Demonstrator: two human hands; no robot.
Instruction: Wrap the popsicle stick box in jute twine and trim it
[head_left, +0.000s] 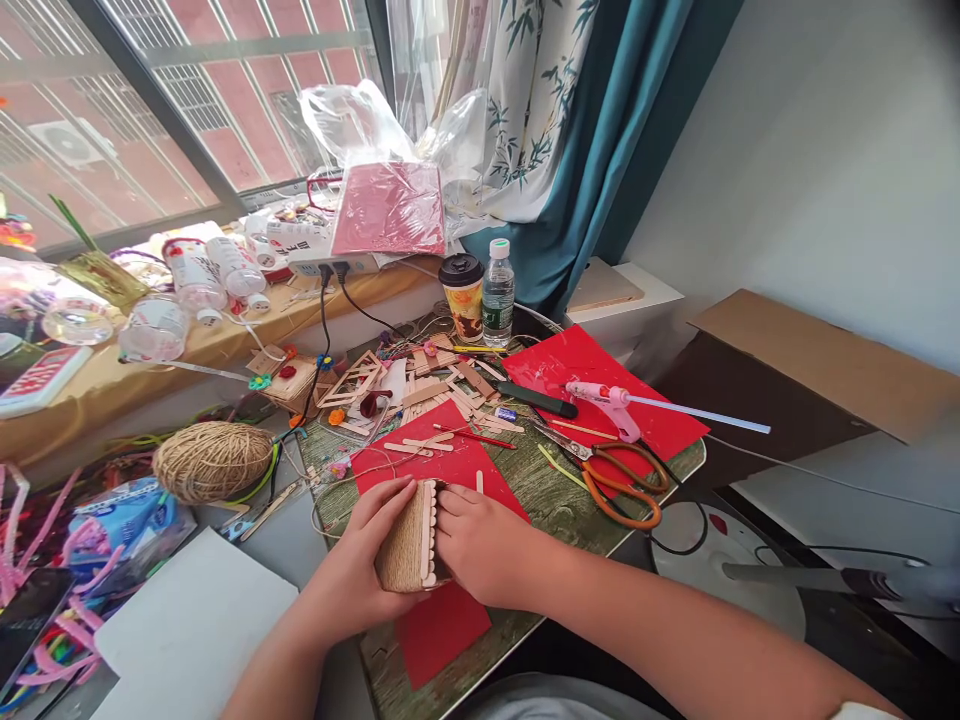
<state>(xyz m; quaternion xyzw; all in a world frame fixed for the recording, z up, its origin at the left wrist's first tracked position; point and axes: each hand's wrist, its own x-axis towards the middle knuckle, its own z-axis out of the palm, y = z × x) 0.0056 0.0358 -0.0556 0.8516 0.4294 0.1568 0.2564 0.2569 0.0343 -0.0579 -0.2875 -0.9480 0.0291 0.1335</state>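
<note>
A small box [405,550] wrapped in twine, with a scalloped row of craft sticks along its edge, is held over the table. My left hand [367,555] is closed around its twine-covered side, thumb on top. At the stick-lined side, my right hand [480,545] grips the box with bent fingers; their tips are hidden behind the edge. Beneath lies a red sheet [442,630] with a few loose craft sticks [420,447] on it. A red pencil [476,436] rests just beyond my hands.
To the right are orange-handled scissors [619,500] and a pink glue gun [611,400] on another red sheet [547,355]. A twine ball [214,460] sits left. A coffee cup [461,295] and water bottle [498,300] stand behind a stick pile [442,385]. Black cords [324,340] hang from a power strip.
</note>
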